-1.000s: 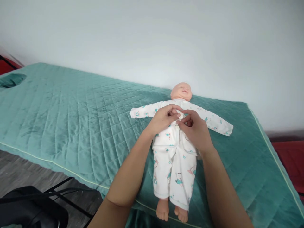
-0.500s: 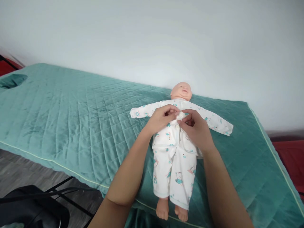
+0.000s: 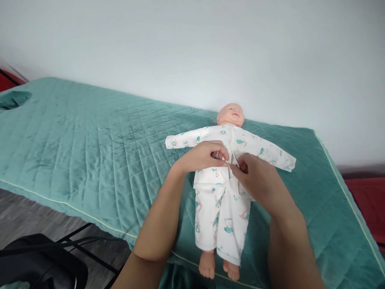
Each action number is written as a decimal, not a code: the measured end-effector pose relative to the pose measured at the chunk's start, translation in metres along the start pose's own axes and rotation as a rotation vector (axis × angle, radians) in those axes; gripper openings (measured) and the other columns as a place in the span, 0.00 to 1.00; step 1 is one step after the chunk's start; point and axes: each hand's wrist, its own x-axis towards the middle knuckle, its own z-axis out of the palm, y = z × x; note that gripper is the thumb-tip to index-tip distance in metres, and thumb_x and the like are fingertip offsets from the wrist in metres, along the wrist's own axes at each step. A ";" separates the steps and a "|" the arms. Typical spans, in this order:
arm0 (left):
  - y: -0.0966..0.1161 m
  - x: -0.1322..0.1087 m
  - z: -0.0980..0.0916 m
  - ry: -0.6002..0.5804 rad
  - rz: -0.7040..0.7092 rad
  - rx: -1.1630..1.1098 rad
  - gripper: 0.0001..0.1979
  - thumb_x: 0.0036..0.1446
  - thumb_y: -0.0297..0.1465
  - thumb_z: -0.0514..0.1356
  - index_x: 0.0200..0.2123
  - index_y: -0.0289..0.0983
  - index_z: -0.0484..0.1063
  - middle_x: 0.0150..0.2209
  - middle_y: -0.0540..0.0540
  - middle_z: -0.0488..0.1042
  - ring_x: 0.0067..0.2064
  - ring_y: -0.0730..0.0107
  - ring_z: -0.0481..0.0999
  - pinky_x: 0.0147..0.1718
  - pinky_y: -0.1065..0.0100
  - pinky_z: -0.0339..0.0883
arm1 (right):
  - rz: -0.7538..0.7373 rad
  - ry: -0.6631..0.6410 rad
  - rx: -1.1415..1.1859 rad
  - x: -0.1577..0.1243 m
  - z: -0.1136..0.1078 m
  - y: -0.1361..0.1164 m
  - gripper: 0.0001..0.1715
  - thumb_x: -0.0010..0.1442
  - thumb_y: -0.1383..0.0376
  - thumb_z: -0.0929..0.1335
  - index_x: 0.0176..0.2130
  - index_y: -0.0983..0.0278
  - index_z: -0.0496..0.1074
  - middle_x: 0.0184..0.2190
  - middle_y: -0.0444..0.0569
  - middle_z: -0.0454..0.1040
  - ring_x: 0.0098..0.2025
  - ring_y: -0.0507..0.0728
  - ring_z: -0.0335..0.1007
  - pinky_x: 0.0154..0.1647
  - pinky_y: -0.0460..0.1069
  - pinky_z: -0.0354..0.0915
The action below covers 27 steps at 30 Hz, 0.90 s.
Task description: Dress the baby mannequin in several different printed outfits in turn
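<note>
A baby doll (image 3: 231, 114) lies on its back, dressed in a white printed pajama shirt (image 3: 207, 135) and matching pants (image 3: 206, 214). Both sleeves stretch out sideways, and its bare feet point toward me. My left hand (image 3: 210, 154) pinches the front edge of the shirt at the belly. Against its fingertips, my right hand (image 3: 252, 176) pinches the other front edge, lifting the cloth into a small fold. Higher on the chest the shirt front is joined at a button (image 3: 232, 143). Whatever lies between the fingertips is mostly hidden.
Under the doll is a bed with a green quilted cover (image 3: 120, 152), which has a hole (image 3: 15, 99) at its far left end. A pale wall (image 3: 192, 52) runs behind it. A black object (image 3: 42, 261) stands at lower left, and something red (image 3: 367, 204) is at right.
Both hands have moved down the shirt front from the chest to the belly. The upper button now shows, and the cloth edges are pulled up between the fingers.
</note>
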 end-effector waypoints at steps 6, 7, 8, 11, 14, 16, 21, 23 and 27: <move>0.002 -0.001 0.003 0.034 -0.078 -0.057 0.10 0.58 0.37 0.63 0.35 0.35 0.76 0.29 0.51 0.71 0.30 0.75 0.65 0.28 0.72 0.58 | -0.074 -0.115 0.335 0.007 -0.006 0.014 0.23 0.66 0.56 0.65 0.24 0.62 0.55 0.20 0.40 0.59 0.24 0.50 0.51 0.27 0.49 0.48; 0.003 -0.001 0.003 0.027 -0.079 -0.080 0.11 0.58 0.38 0.63 0.36 0.35 0.76 0.29 0.51 0.71 0.30 0.75 0.66 0.29 0.72 0.58 | -0.065 -0.150 0.429 0.009 -0.007 0.018 0.24 0.66 0.54 0.65 0.24 0.62 0.57 0.20 0.39 0.59 0.24 0.50 0.51 0.27 0.48 0.48; 0.005 -0.002 0.004 0.018 -0.073 -0.106 0.11 0.58 0.38 0.63 0.36 0.35 0.75 0.29 0.51 0.72 0.30 0.75 0.67 0.29 0.72 0.59 | -0.053 -0.176 0.515 0.010 -0.008 0.021 0.24 0.67 0.53 0.65 0.24 0.62 0.59 0.20 0.39 0.59 0.24 0.50 0.51 0.26 0.48 0.48; 0.008 -0.002 0.007 0.002 -0.055 -0.192 0.11 0.59 0.38 0.64 0.36 0.35 0.74 0.30 0.50 0.73 0.31 0.75 0.69 0.31 0.71 0.61 | -0.049 -0.175 0.695 0.012 -0.006 0.026 0.24 0.66 0.51 0.66 0.25 0.62 0.63 0.20 0.39 0.59 0.24 0.49 0.52 0.26 0.47 0.48; 0.007 -0.002 0.008 0.009 -0.059 -0.262 0.11 0.58 0.38 0.65 0.35 0.35 0.74 0.29 0.50 0.72 0.31 0.75 0.69 0.31 0.72 0.61 | -0.092 -0.161 0.803 0.013 0.001 0.025 0.24 0.66 0.52 0.67 0.25 0.63 0.64 0.19 0.39 0.60 0.24 0.49 0.54 0.26 0.47 0.49; 0.005 -0.001 0.008 0.002 -0.056 -0.290 0.11 0.58 0.38 0.66 0.36 0.34 0.75 0.30 0.50 0.73 0.32 0.75 0.69 0.32 0.72 0.62 | -0.105 -0.174 0.858 0.015 0.005 0.023 0.24 0.66 0.52 0.67 0.25 0.63 0.65 0.19 0.39 0.61 0.23 0.49 0.55 0.26 0.47 0.50; 0.000 0.000 0.006 -0.024 -0.034 -0.329 0.11 0.59 0.36 0.65 0.39 0.34 0.77 0.34 0.47 0.77 0.36 0.73 0.73 0.35 0.71 0.65 | -0.093 -0.179 0.874 0.018 0.010 0.024 0.25 0.66 0.52 0.67 0.24 0.63 0.67 0.19 0.41 0.65 0.23 0.49 0.59 0.26 0.47 0.54; 0.000 0.000 0.006 -0.021 -0.030 -0.336 0.10 0.59 0.36 0.65 0.39 0.34 0.78 0.35 0.46 0.78 0.37 0.73 0.74 0.36 0.71 0.66 | -0.084 -0.188 0.869 0.018 0.011 0.025 0.25 0.66 0.52 0.67 0.24 0.63 0.68 0.20 0.42 0.66 0.23 0.49 0.60 0.26 0.46 0.55; -0.001 0.000 0.006 -0.019 -0.039 -0.353 0.10 0.58 0.35 0.66 0.38 0.34 0.78 0.36 0.45 0.79 0.38 0.72 0.76 0.38 0.70 0.67 | -0.072 -0.208 0.887 0.018 0.013 0.027 0.25 0.67 0.51 0.67 0.24 0.64 0.71 0.20 0.43 0.69 0.24 0.49 0.62 0.26 0.46 0.57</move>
